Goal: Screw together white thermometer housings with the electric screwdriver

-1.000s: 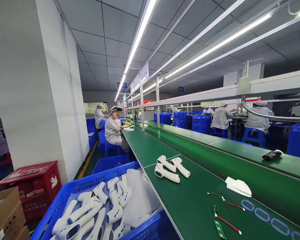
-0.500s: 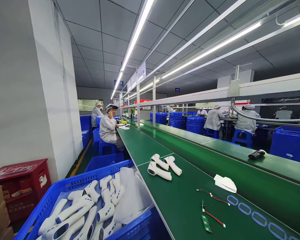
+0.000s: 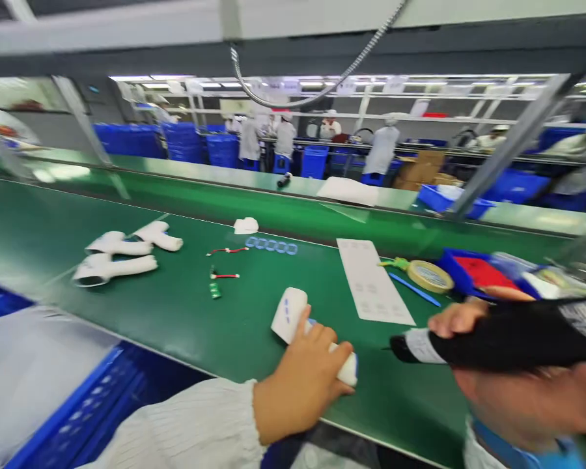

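Note:
My left hand (image 3: 307, 368) is wrapped round the handle of a white gun-shaped plastic housing (image 3: 290, 312) with blue marks, which lies on the green bench. In my right hand (image 3: 517, 391), blurred by motion, is a black electric screwdriver (image 3: 498, 335) with a pale band near its nose. Its thin bit points left, apart from the housing. Further left on the bench are three more white housings (image 3: 117, 264). Between them and my left hand lie a small green circuit board (image 3: 215, 290) with a red lead and a separate red wire lead (image 3: 228, 250).
Blue oval rings (image 3: 271, 245) and a white piece (image 3: 246, 226) lie near the bench's back edge. To the right are a white sheet (image 3: 371, 280), a tape roll (image 3: 430, 276), a blue stick (image 3: 414, 289) and a blue bin (image 3: 456, 260). A blue crate (image 3: 83, 404) stands at lower left.
The view has swung right and down from the aisle to the bench. Both my hands now show, the left on a white housing, the right with the screwdriver; neither was in view before.

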Demonstrator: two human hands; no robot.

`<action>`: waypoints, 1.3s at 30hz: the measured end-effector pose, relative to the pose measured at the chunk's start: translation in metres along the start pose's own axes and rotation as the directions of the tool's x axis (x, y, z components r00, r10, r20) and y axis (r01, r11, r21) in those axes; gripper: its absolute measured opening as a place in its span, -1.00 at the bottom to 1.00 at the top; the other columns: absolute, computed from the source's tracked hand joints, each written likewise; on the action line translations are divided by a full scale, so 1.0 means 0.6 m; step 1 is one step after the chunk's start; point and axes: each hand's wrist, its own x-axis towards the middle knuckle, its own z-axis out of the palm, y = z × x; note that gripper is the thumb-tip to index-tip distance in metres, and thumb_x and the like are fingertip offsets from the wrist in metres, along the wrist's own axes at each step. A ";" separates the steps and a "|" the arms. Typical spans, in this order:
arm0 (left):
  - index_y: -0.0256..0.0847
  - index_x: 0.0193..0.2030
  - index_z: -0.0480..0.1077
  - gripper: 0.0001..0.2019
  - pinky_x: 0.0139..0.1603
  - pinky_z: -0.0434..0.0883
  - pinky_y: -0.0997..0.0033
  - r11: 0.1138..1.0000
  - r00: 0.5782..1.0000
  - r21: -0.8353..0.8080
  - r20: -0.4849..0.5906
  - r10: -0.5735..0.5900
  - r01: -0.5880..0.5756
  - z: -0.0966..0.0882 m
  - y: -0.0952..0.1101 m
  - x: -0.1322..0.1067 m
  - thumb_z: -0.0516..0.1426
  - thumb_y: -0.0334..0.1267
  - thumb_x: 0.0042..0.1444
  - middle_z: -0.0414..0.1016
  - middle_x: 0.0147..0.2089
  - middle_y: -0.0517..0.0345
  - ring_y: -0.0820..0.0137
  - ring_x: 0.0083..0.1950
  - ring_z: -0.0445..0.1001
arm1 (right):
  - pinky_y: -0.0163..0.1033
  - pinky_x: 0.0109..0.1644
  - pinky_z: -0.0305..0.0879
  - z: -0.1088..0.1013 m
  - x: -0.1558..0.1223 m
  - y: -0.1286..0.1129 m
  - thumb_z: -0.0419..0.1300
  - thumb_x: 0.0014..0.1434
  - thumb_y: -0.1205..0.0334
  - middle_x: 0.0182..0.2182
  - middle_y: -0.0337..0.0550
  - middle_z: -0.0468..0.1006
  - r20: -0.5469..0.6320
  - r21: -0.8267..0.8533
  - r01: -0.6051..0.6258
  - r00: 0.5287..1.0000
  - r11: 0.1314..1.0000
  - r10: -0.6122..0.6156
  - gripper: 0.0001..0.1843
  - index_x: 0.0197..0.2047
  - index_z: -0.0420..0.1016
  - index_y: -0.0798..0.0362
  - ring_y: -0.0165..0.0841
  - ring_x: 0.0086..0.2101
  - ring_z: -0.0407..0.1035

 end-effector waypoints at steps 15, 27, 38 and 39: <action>-0.27 0.05 0.31 -0.59 0.26 -0.09 -0.30 0.995 0.997 -0.103 0.079 0.008 0.000 -0.010 -0.018 -0.007 0.15 -0.09 0.12 0.39 -0.09 0.01 0.20 0.00 0.34 | -0.24 -0.65 0.15 0.081 0.016 0.000 -0.04 0.03 -0.41 -0.67 -0.29 0.34 0.080 0.275 -0.108 0.993 0.955 0.089 -0.34 -0.21 0.29 0.06 -0.34 -0.68 0.21; -0.26 0.01 0.34 -0.58 0.22 0.07 -0.23 0.998 0.999 -0.060 0.031 0.014 -0.012 -0.003 -0.017 -0.004 0.18 -0.06 0.07 0.43 -0.12 0.03 0.18 -0.04 0.37 | -0.27 -0.61 0.14 0.091 0.016 0.021 -0.10 0.10 -0.37 -0.64 -0.29 0.35 0.205 0.262 -0.195 0.968 0.945 0.143 -0.38 -0.17 0.27 0.04 -0.37 -0.66 0.20; -0.27 -0.03 0.35 -0.59 0.21 0.07 -0.20 0.999 0.999 -0.044 0.034 0.011 -0.010 0.001 -0.016 -0.002 0.18 -0.04 0.06 0.42 -0.12 0.03 0.18 -0.05 0.37 | -0.28 -0.64 0.15 0.092 0.011 0.033 -0.02 0.03 -0.41 -0.61 -0.27 0.37 0.321 0.252 -0.238 0.935 0.938 0.151 -0.37 -0.22 0.33 0.01 -0.37 -0.66 0.23; -0.28 -0.03 0.35 -0.59 0.22 0.06 -0.20 0.999 1.000 -0.043 0.025 0.017 -0.016 0.002 -0.017 -0.002 0.18 -0.04 0.06 0.42 -0.12 0.03 0.19 -0.05 0.37 | -0.28 -0.65 0.15 0.093 0.010 0.034 -0.02 0.03 -0.42 -0.61 -0.26 0.37 0.323 0.251 -0.233 0.935 0.940 0.146 -0.38 -0.25 0.34 0.00 -0.37 -0.66 0.22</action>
